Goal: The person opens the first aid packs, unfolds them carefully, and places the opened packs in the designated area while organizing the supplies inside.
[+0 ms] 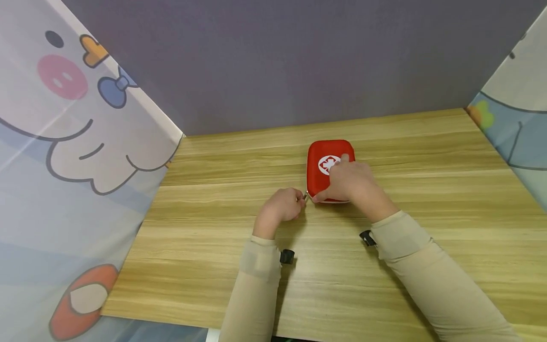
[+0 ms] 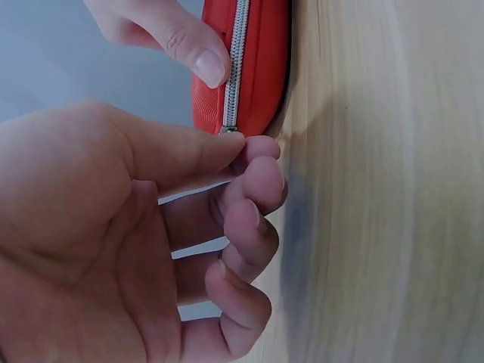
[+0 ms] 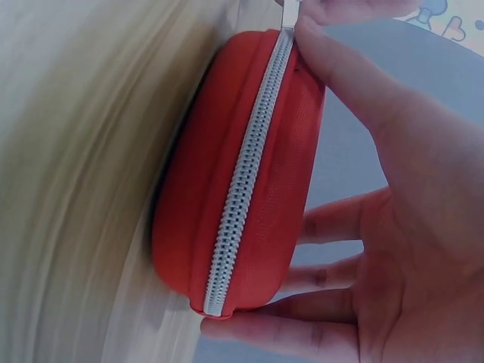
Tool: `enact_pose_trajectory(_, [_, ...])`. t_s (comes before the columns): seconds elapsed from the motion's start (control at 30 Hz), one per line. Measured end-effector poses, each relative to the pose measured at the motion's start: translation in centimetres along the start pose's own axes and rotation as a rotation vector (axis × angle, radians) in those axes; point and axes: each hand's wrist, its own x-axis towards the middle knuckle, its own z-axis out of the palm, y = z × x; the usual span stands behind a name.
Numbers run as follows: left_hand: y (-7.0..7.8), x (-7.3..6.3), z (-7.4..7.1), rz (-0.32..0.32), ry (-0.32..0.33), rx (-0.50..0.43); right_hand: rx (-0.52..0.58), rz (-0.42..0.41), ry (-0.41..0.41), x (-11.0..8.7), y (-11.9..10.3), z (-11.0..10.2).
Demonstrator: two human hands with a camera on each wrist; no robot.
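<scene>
A red first-aid case (image 1: pixel 318 180) with a white cross emblem lies flat on the wooden table. My left hand (image 1: pixel 282 204) pinches the zipper pull (image 1: pixel 305 194) at the case's near left corner between thumb and index finger. The other left fingers are curled, as the left wrist view shows. My right hand (image 1: pixel 350 180) holds the case from above, its thumb (image 3: pixel 340 68) at the corner by the pull and its fingers across the lid and the opposite end. Along the near side the silver zipper (image 3: pixel 246 170) has its teeth meshed. Part of the lid is hidden beneath the right hand.
The wood-grain table (image 1: pixel 205 228) reaches back to a grey wall panel (image 1: pixel 273 61). Cartoon-printed curtains (image 1: pixel 85 142) hang at the left and right sides. Each wrist carries a small black device (image 1: pixel 287 257).
</scene>
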Motion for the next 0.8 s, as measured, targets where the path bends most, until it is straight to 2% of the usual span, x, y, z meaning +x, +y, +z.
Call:
enact_pose_trajectory(0.17, [0.08, -0.45, 0.2, -0.001, -0.017, -0.007, 0.004, 0.016, 0.009, -0.18, -0.07, 0.11])
enact_pose_trajectory(0.47, [0.68, -1.1, 0.17, 0.084, -0.039, 0.026, -0.009, 0.027, 0.027, -0.21, -0.12, 0.01])
enact_pose_trajectory(0.67, [0.51, -1.03, 0.27, 0.069, -0.048, 0.005, -0.004, 0.036, 0.035, -0.17, -0.25, 0.14])
enact_pose_trajectory(0.8, [0.17, -0.94, 0.14, 0.04, 0.006, 0.028, -0.011, 0.022, 0.045, -0.09, -0.27, 0.34])
